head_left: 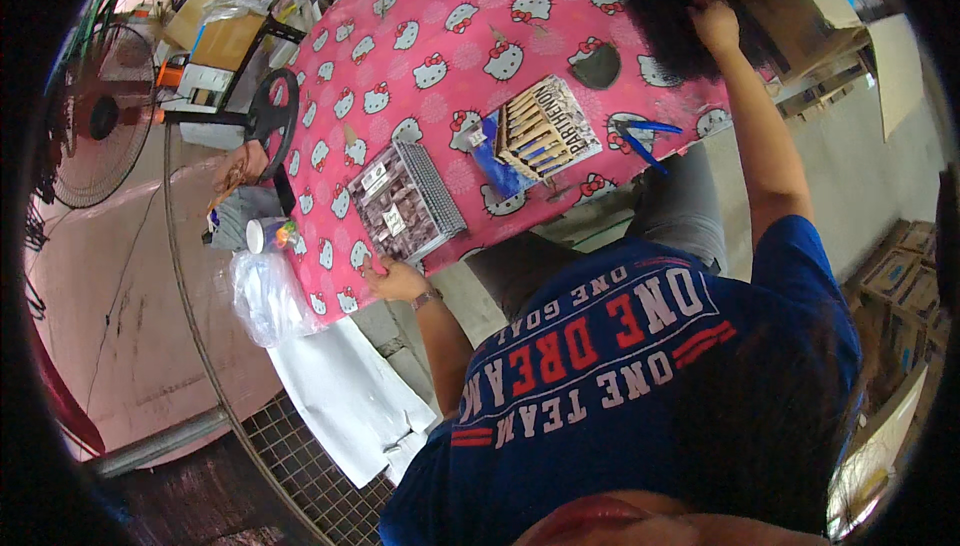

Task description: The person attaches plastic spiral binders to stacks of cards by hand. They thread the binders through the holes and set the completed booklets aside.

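My right hand [715, 24] reaches to the far right of the table, its fingers bent down into a dark heap of thin black strands [665, 31]. What lies between those fingers is too small to make out. At the near left edge of the table my left hand [398, 281] rests with fingers apart, holding nothing. Just beyond it lies a stack of flat grey stone-patterned pieces [405, 201] with white labels. Right of that is a printed temple-shaped cutout [545, 131] over a blue piece. Blue-handled pliers [650, 132] lie near the front edge.
A pink cat-print cloth [440, 31] covers the table. A dark rounded piece [596, 67] lies beside the heap. Cardboard boxes [800, 6] border the far right. A black fan [100, 116], a clear plastic bag [265, 296] and a white cup [262, 236] stand left. Another person's hand [240, 166] shows there.
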Demonstrator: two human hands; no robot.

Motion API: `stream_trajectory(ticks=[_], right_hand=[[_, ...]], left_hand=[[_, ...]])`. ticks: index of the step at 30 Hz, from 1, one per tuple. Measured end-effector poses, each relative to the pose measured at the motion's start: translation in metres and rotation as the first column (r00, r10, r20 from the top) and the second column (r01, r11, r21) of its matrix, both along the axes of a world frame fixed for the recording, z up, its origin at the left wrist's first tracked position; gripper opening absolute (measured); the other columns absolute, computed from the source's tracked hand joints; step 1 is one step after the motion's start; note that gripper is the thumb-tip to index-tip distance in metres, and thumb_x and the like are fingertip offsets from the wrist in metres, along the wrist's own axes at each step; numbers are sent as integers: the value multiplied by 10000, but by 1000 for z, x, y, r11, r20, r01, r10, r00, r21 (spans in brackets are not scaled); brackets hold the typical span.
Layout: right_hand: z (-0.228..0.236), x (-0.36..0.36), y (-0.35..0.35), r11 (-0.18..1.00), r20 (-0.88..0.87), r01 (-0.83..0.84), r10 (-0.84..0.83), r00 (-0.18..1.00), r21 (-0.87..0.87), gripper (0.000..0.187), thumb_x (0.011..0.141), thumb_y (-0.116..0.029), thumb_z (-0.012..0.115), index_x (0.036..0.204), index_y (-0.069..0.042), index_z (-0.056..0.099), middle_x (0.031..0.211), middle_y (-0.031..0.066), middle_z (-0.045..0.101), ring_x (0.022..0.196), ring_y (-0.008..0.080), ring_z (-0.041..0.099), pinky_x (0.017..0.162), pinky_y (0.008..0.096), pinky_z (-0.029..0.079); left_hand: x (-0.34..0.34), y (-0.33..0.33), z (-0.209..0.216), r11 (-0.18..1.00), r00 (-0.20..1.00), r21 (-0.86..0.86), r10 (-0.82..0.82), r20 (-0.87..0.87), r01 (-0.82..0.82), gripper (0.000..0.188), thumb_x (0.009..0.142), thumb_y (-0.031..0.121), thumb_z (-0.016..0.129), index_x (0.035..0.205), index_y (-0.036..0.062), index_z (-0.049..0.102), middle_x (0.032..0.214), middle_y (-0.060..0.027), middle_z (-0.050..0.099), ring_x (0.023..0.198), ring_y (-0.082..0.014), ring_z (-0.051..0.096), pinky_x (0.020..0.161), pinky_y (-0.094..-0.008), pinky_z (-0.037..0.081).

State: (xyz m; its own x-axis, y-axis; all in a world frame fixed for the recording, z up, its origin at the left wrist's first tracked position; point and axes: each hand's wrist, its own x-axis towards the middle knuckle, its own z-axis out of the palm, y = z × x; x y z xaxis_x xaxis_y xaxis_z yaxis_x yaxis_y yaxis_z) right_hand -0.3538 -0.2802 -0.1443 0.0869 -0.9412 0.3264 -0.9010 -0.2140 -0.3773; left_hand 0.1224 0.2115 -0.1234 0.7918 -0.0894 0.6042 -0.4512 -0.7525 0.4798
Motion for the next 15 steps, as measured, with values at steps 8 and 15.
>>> stream_trajectory(ticks=[8, 15], right_hand=[[37, 13, 9, 961, 269, 106, -35, 963, -256, 276, 809, -220, 619, 1017, -39, 618, 1025, 192, 653, 984, 422, 593, 887, 487, 478], [78, 37, 95, 984, 509, -142, 178, 842, -109, 266, 887, -186, 569, 1113, -46, 586, 990, 212, 666, 925, 405, 639, 810, 445, 505]], left_hand=[[-146, -149, 33, 140, 216, 349, -958, -189, 927, 325, 828, 214, 665, 1122, 80, 630, 1146, -122, 625, 1103, -329, 557, 968, -436, 429], [-140, -159, -3, -126, 101, 484, -904, -415, 866, 350, 819, 182, 635, 1157, 92, 611, 1179, -91, 630, 1107, -248, 593, 896, -383, 514]])
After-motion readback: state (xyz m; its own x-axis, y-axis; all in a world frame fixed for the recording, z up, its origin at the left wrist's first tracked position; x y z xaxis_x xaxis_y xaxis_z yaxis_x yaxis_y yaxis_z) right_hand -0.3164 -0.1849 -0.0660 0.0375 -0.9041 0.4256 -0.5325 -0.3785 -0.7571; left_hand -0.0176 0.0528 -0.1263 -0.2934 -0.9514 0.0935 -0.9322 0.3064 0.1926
